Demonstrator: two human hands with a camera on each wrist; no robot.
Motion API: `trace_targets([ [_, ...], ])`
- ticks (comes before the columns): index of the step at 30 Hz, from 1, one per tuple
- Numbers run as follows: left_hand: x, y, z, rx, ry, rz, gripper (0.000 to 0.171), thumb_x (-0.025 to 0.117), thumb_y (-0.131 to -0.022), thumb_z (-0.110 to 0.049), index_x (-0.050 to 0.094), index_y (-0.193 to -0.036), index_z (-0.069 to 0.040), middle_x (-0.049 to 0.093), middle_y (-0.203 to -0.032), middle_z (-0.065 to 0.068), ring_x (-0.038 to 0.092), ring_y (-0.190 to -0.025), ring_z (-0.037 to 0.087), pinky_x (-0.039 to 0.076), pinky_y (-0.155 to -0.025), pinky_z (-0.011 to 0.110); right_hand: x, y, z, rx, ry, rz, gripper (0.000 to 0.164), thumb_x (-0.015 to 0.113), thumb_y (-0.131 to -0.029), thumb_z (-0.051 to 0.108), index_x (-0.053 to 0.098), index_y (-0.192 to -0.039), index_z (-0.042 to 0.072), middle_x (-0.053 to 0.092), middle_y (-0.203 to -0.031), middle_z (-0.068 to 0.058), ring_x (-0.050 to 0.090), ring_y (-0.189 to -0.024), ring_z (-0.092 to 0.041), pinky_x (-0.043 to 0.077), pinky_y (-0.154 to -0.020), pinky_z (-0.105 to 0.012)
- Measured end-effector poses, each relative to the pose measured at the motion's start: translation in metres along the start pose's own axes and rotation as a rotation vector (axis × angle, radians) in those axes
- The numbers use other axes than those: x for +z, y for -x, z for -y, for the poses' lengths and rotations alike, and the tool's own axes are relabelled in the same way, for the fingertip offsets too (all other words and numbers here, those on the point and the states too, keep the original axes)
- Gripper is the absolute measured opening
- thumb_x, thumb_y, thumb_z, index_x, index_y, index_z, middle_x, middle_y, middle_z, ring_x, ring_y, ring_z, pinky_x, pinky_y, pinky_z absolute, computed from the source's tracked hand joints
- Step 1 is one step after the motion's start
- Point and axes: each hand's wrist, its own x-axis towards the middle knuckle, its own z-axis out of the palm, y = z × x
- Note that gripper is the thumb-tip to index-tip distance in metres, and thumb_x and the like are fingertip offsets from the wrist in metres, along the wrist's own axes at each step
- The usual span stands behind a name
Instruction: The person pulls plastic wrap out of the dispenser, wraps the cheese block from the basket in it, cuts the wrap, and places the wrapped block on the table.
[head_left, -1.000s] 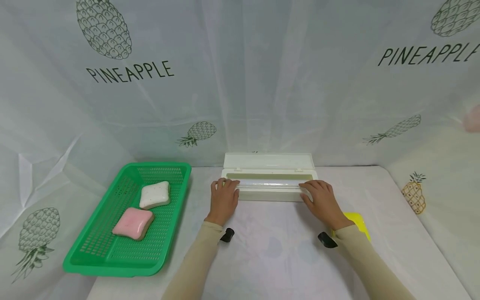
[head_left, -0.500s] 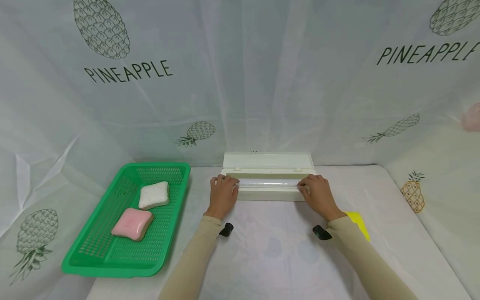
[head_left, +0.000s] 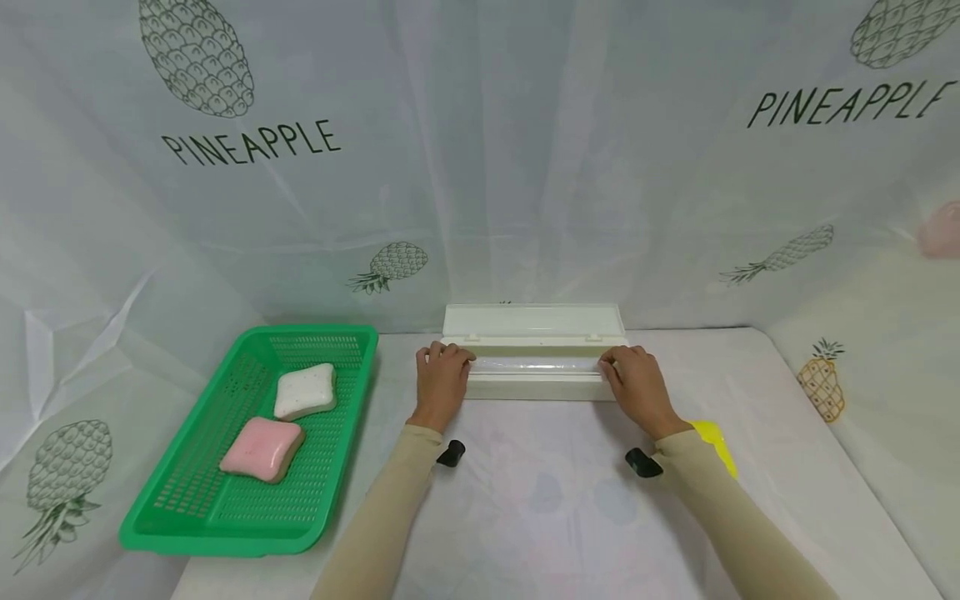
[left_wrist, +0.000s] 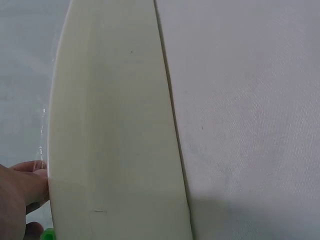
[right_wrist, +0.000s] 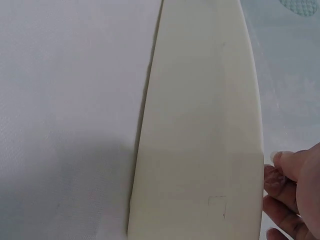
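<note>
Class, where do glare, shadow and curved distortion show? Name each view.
Head view: glare streak along the clear film; left wrist view: pale box bowed at left edge, table shadowed lower right; right wrist view: pale box bowed at right edge, table shadowed lower left.

Facing you, the pale sheet [head_left: 517, 167] is carrying one word twice, both times in thin, dark capitals. On your left, the first "PINEAPPLE" [head_left: 251, 143] is running beneath a large drawn fruit [head_left: 198, 58], its line climbing slightly toward the right. On your right, the second "PINEAPPLE" [head_left: 851, 104] is sitting beneath a similar outlined fruit [head_left: 900, 33], its letters leaning right and its final E nearly reaching the edge of your head view. Both words are facing you upright, well apart.
</note>
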Motion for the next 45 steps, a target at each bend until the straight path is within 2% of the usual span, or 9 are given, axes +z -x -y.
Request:
trace_targets([
  [9, -0.003, -0.002, 0.003, 0.042, -0.054, -0.040, 0.009, 0.079, -0.095, -0.013, 0.080, -0.104, -0.016, 0.072, -0.099, 0.002, 0.058, -0.106, 0.026, 0.041, -0.105, 0.048, -0.002, -0.003, 0.001, 0.007, 0.009, 0.008, 0.007, 0.071, -0.094, -0.004, 0.072, -0.101, -0.004, 0.074, -0.098, -0.019, 0.062, -0.094, -0.040, 0.048, -0.087, -0.056],
  [19, -0.006, -0.004, 0.003, 0.001, -0.109, -0.005, 0.009, 0.077, -0.097, -0.022, 0.080, -0.102, -0.016, 0.072, -0.099, 0.003, 0.058, -0.107, 0.027, 0.040, -0.106, 0.049, -0.002, 0.000, -0.003, -0.018, 0.036, -0.034, 0.011, 0.079, -0.090, -0.002, 0.078, -0.101, -0.003, 0.075, -0.096, -0.017, 0.063, -0.094, -0.039, 0.049, -0.086, -0.054],
  [30, -0.007, -0.005, 0.009, 0.021, -0.139, -0.043, 0.006, 0.079, -0.095, -0.021, 0.080, -0.100, -0.017, 0.070, -0.096, 0.002, 0.059, -0.105, 0.027, 0.041, -0.106, 0.049, -0.001, 0.000, -0.005, -0.038, 0.026, -0.118, 0.011, 0.082, -0.088, -0.003, 0.078, -0.098, -0.003, 0.075, -0.095, -0.017, 0.064, -0.093, -0.041, 0.050, -0.087, -0.057],
  [45, -0.007, -0.001, 0.014, 0.018, -0.155, -0.061, 0.006, 0.079, -0.095, -0.024, 0.080, -0.099, -0.019, 0.069, -0.097, 0.000, 0.059, -0.106, 0.026, 0.042, -0.106, 0.048, 0.000, 0.001, 0.000, -0.028, 0.019, -0.124, 0.010, 0.081, -0.089, -0.003, 0.079, -0.098, -0.002, 0.076, -0.097, -0.017, 0.063, -0.098, -0.042, 0.048, -0.092, -0.060],
])
